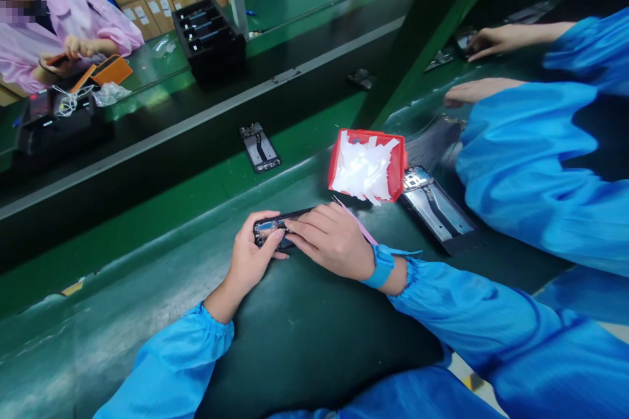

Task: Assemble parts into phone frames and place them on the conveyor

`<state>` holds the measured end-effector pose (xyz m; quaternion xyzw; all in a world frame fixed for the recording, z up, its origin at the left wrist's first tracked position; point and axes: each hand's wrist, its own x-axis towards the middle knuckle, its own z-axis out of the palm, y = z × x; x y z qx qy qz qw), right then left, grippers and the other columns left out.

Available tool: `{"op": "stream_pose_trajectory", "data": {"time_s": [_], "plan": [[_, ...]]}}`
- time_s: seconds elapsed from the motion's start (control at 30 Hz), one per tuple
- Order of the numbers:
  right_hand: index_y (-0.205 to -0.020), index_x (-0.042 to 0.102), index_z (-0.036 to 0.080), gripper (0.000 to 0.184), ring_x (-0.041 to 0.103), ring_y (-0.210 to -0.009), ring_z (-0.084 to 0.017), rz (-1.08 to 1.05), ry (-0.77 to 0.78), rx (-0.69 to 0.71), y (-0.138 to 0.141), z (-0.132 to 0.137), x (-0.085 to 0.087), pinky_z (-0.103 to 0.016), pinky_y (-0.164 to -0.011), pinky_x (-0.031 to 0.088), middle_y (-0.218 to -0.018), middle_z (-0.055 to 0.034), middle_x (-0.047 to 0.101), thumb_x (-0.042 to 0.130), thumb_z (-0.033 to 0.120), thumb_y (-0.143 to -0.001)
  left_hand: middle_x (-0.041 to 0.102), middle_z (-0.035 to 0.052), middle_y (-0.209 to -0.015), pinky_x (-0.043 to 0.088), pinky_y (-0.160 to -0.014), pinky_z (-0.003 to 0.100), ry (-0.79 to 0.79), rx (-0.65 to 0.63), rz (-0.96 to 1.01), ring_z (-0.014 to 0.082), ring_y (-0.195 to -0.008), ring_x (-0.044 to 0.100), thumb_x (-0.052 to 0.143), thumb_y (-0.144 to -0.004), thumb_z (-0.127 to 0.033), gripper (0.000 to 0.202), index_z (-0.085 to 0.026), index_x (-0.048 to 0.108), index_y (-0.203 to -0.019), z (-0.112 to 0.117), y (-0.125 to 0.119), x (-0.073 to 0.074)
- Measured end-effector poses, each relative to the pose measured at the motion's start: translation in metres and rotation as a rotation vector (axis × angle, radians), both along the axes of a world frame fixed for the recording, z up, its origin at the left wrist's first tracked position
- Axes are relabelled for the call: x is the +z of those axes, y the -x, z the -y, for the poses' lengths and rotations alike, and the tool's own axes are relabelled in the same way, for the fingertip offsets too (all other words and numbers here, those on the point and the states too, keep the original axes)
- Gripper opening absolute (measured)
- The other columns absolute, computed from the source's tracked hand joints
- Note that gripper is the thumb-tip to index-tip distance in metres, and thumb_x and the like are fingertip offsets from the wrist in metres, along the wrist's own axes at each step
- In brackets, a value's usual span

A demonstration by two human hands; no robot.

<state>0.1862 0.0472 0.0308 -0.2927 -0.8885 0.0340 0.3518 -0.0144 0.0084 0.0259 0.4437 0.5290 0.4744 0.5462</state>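
Note:
An opened phone with its circuit board bare is gripped by my left hand, thumb across the board and fingers round the far edge. The fingers of my right hand, drawn together, touch the phone's inner parts; whether a small part is between them is hidden. A blue band circles my right wrist. Beside that hand, on its far side, is a thin pink tool, partly covered by the hand. Just beyond sits a red tray with white strips of film. Another opened phone lies to the right of the tray.
Across the green bench runs a belt with an opened phone body on it. A green post rises behind the tray. At right, a co-worker's hands handle parts. Opposite, a person in pink stands near a black rack.

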Motion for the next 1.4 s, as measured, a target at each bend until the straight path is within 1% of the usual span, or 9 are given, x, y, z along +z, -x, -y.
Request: {"op": "stream_pose_trajectory", "data": {"time_s": [0.2, 0.47, 0.73, 0.87, 0.93, 1.03, 1.13, 1.27, 1.4], "plan": [[-0.105, 0.072, 0.018, 0.012, 0.062, -0.082, -0.021, 0.003, -0.057, -0.01, 0.002, -0.001, 0.004, -0.04, -0.069, 0.039, -0.098, -0.0058, 0.077, 0.061, 0.02, -0.106, 0.068, 0.0046, -0.103, 0.07, -0.058, 0.03, -0.004, -0.005, 0.001, 0.0162, -0.081, 0.07, 0.083, -0.083, -0.041, 0.047, -0.022, 0.066, -0.122, 0.001, 0.0, 0.0], [-0.102, 0.072, 0.02, 0.011, 0.059, -0.081, -0.021, 0.014, -0.075, -0.024, 0.001, 0.0, 0.004, -0.04, -0.07, 0.036, -0.095, -0.0046, 0.075, 0.062, 0.02, -0.105, 0.071, 0.0043, -0.099, 0.07, -0.059, 0.03, 0.022, 0.018, 0.02, 0.0172, -0.08, 0.072, 0.084, -0.082, -0.041, 0.046, -0.021, 0.069, -0.12, 0.002, -0.002, -0.001], [-0.117, 0.073, 0.017, 0.017, 0.059, -0.084, -0.022, 0.042, -0.064, -0.026, 0.004, 0.001, 0.002, -0.039, -0.07, 0.036, -0.096, -0.0069, 0.074, 0.061, 0.018, -0.104, 0.071, 0.0043, -0.097, 0.069, -0.056, 0.028, 0.056, 0.043, 0.04, 0.0179, -0.08, 0.073, 0.084, -0.081, -0.044, 0.048, -0.02, 0.07, -0.12, -0.001, 0.0, 0.0], [-0.114, 0.073, 0.014, 0.016, 0.057, -0.081, -0.021, 0.056, -0.096, -0.041, 0.005, 0.001, 0.002, -0.039, -0.069, 0.036, -0.094, -0.0075, 0.073, 0.061, 0.017, -0.104, 0.07, 0.0045, -0.104, 0.069, -0.057, 0.03, 0.033, 0.04, 0.022, 0.0183, -0.083, 0.073, 0.084, -0.082, -0.045, 0.047, -0.021, 0.07, -0.12, 0.0, -0.001, 0.001], [-0.114, 0.072, 0.015, 0.016, 0.059, -0.082, -0.021, 0.052, -0.097, -0.023, 0.005, 0.001, 0.003, -0.039, -0.069, 0.038, -0.096, -0.0073, 0.074, 0.06, 0.017, -0.105, 0.07, 0.0037, -0.098, 0.069, -0.056, 0.031, 0.026, 0.043, 0.0, 0.0171, -0.079, 0.072, 0.082, -0.082, -0.047, 0.046, -0.02, 0.07, -0.118, -0.002, 0.002, 0.003], [-0.118, 0.069, 0.017, 0.017, 0.064, -0.095, -0.024, -0.022, -0.054, 0.034, 0.006, -0.001, 0.001, -0.04, -0.077, 0.047, -0.109, -0.0086, 0.074, 0.058, 0.015, -0.104, 0.068, 0.0027, -0.092, 0.068, -0.051, 0.029, 0.004, 0.076, -0.058, 0.0159, -0.074, 0.07, 0.083, -0.082, -0.048, 0.047, -0.019, 0.071, -0.117, -0.013, 0.016, 0.007], [-0.125, 0.064, 0.02, 0.026, 0.063, -0.113, -0.028, -0.173, 0.028, 0.014, 0.007, -0.004, -0.002, -0.046, -0.091, 0.053, -0.121, -0.0113, 0.069, 0.058, 0.013, -0.101, 0.067, 0.0043, -0.1, 0.067, -0.049, 0.028, -0.019, 0.101, -0.089, 0.0178, -0.079, 0.071, 0.085, -0.078, -0.048, 0.051, -0.019, 0.07, -0.117, -0.028, 0.038, 0.01], [-0.138, 0.055, 0.022, 0.043, 0.06, -0.119, -0.032, -0.268, 0.151, -0.096, 0.007, -0.009, -0.004, -0.054, -0.099, 0.055, -0.129, -0.0152, 0.061, 0.056, 0.011, -0.096, 0.066, 0.0042, -0.102, 0.068, -0.05, 0.031, -0.039, 0.106, -0.108, 0.0191, -0.082, 0.071, 0.086, -0.077, -0.048, 0.053, -0.019, 0.069, -0.117, -0.039, 0.058, 0.007], [-0.141, 0.05, 0.018, 0.047, 0.055, -0.128, -0.034, -0.272, 0.211, -0.156, 0.007, -0.014, -0.009, -0.058, -0.107, 0.051, -0.135, -0.0189, 0.056, 0.056, 0.012, -0.095, 0.067, 0.003, -0.096, 0.07, -0.055, 0.034, -0.078, 0.06, -0.127, 0.0185, -0.081, 0.072, 0.085, -0.079, -0.047, 0.049, -0.019, 0.069, -0.116, -0.04, 0.062, 0.003]]}}
